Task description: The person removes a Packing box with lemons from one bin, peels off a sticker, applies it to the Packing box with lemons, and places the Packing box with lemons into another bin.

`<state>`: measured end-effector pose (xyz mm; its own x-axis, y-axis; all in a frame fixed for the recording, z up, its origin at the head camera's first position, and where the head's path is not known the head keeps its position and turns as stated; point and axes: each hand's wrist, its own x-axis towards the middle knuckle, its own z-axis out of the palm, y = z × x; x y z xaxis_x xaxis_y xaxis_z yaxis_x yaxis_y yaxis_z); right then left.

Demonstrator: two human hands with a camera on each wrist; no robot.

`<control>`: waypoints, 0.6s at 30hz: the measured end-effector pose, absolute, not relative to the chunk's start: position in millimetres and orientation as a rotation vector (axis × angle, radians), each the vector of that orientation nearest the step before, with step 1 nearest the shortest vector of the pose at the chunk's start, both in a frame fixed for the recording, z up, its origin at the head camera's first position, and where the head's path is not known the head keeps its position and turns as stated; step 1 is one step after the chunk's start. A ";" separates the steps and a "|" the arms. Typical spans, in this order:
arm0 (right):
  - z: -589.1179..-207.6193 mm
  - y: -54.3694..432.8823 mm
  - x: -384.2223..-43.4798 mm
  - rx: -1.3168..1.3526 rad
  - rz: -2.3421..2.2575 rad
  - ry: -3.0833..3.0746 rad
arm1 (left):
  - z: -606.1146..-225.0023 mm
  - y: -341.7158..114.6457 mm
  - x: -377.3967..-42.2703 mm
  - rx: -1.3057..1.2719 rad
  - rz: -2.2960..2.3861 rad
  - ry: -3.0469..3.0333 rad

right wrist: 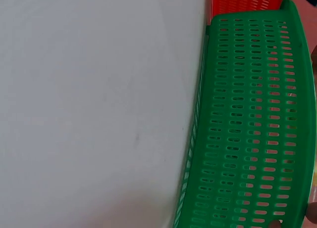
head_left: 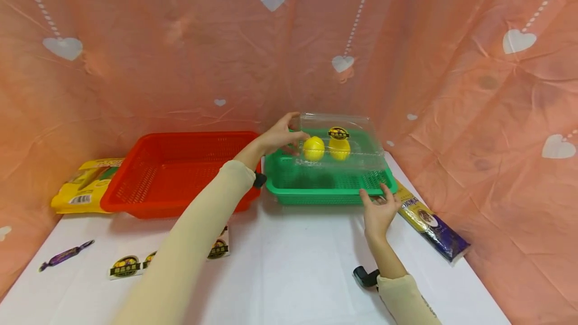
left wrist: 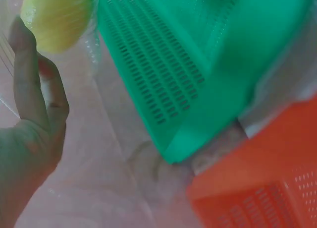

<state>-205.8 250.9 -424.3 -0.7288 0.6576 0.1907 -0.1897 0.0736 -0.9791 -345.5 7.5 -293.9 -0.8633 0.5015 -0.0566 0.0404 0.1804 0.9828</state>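
My left hand (head_left: 282,137) holds the left end of a clear plastic box (head_left: 363,160) above the green basket (head_left: 311,193). Two yellow lemons (head_left: 313,149) show inside the box, which bears a black and gold label (head_left: 338,133). The left wrist view shows my fingers (left wrist: 27,74) against the box, beside one lemon (left wrist: 57,20). Over at the basket's front right corner, my right hand (head_left: 379,212) grips the rim. Only fingertips (right wrist: 312,212) of it appear in the right wrist view, at the green basket's wall (right wrist: 247,114).
A red basket (head_left: 180,209) stands left of the green one, a yellow packet (head_left: 83,192) beside it. A gold and purple packet (head_left: 433,224) lies right. A label strip (head_left: 126,267) and purple-wrapped candy (head_left: 66,256) lie front left. A pink heart-patterned curtain (head_left: 180,64) hangs behind.
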 end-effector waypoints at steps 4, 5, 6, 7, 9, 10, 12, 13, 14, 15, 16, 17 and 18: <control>-423.8 249.4 -204.8 -0.464 1.731 -1.718 | -300.2 23.1 -355.1 0.508 1.740 2.035; -423.5 249.4 -204.7 -0.465 1.736 -1.718 | -302.0 26.7 -356.9 0.510 1.742 2.023; -423.2 249.2 -204.5 -0.466 1.743 -1.715 | -304.0 30.1 -358.5 0.509 1.743 2.015; -423.3 249.2 -204.5 -0.469 1.749 -1.712 | -306.4 33.1 -359.9 0.507 1.744 2.005; -423.5 249.1 -204.2 -0.475 1.754 -1.714 | -311.8 37.5 -363.1 0.494 1.745 1.992; -423.7 249.2 -204.1 -0.477 1.751 -1.715 | -314.4 38.9 -364.6 0.485 1.746 1.988; -423.8 249.2 -204.2 -0.477 1.743 -1.713 | -319.8 40.5 -367.4 0.462 1.750 1.979; -423.8 249.2 -204.1 -0.479 1.737 -1.719 | -322.4 40.6 -368.8 0.448 1.748 1.980; -423.7 249.2 -204.1 -0.478 1.732 -1.724 | -324.5 40.2 -369.9 0.430 1.742 1.984; -423.7 249.3 -204.3 -0.479 1.729 -1.727 | -326.5 39.7 -370.6 0.411 1.736 1.985; -423.9 249.5 -204.4 -0.479 1.729 -1.730 | -328.1 38.9 -371.2 0.394 1.725 1.993; -424.0 249.8 -204.7 -0.479 1.730 -1.731 | -329.6 38.0 -371.4 0.374 1.708 2.000; -424.2 250.0 -204.6 -0.481 1.731 -1.734 | -331.0 37.1 -371.9 0.356 1.690 2.008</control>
